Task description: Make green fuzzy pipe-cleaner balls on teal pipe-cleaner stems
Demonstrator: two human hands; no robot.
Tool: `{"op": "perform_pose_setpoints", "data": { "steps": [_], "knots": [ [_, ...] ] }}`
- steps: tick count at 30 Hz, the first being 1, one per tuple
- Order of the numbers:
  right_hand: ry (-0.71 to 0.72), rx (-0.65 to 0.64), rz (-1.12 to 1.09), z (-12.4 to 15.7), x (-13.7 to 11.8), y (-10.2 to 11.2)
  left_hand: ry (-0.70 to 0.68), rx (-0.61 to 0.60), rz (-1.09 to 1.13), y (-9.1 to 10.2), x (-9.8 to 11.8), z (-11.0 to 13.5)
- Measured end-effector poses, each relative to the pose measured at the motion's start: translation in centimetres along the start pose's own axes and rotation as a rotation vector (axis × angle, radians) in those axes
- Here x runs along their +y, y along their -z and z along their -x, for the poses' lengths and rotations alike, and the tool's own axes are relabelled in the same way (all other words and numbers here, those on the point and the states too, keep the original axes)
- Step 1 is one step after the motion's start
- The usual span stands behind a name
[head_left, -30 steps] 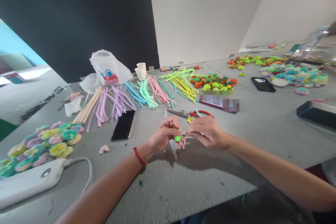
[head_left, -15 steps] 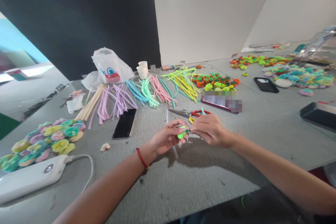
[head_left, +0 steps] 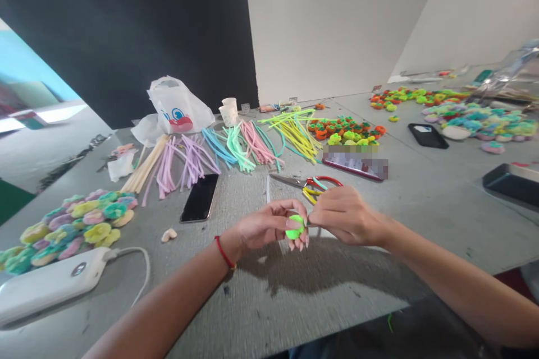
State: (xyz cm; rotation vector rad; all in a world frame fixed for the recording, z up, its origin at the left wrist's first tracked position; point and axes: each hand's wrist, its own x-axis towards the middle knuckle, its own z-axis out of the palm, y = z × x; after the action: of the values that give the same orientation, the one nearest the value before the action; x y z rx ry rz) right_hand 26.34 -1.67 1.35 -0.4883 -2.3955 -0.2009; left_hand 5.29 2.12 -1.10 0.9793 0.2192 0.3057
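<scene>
My left hand (head_left: pixel 269 225), with a red cord on its wrist, is closed around a small bright green fuzzy pipe-cleaner piece (head_left: pixel 295 226) between thumb and fingers. Its round face is turned up towards me. At its right edge my right hand (head_left: pixel 347 216) pinches a thin dark green end that comes off the piece; most of that end is hidden by the fingers. Just beyond my right hand lie red-handled scissors (head_left: pixel 290 180) with the blades pointing left. A yellow-handled tool (head_left: pixel 310 195) is beside them, partly covered by the hand.
Bundles of coloured pipe cleaners (head_left: pixel 256 146) lie across the back. A black phone (head_left: pixel 200 197) and a white power bank (head_left: pixel 50 286) are on the left, near a heap of pastel fuzzy flowers (head_left: pixel 84 216). Orange and green pieces (head_left: pixel 347 130) and another phone (head_left: pixel 353 165) lie right.
Both hands have come slightly nearer to me, the right one also a little to the right. The green piece has turned and shows more of its round face.
</scene>
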Motion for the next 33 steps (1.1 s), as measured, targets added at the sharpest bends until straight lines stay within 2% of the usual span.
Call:
{"op": "perform_pose_setpoints", "data": {
  "steps": [5,9,14,20,27,33],
  "knots": [
    [0.02,-0.063,0.129,0.3,0.2,-0.4,-0.005,0.129,0.01,0.4,-0.3,-0.4],
    [-0.001,-0.118,0.212,0.9,0.6,-0.7,-0.037,0.227,-0.076,0.5,-0.2,-0.7],
    [-0.106,-0.167,0.301,0.7,0.7,-1.3,-0.173,0.409,-0.238,0.0,-0.7,-1.6],
    [-0.295,-0.145,0.339,0.0,-0.1,-2.5,-0.348,0.676,-0.438,-0.7,-2.1,-2.5],
    [-0.392,-0.152,0.336,0.0,-0.9,-2.9,-0.37,0.721,-0.5,-0.4,-2.2,-2.6],
    [-0.52,-0.31,0.3,-0.1,-1.2,-3.1,-0.393,0.763,-0.709,-0.6,-2.5,-2.3]
  ]
}}
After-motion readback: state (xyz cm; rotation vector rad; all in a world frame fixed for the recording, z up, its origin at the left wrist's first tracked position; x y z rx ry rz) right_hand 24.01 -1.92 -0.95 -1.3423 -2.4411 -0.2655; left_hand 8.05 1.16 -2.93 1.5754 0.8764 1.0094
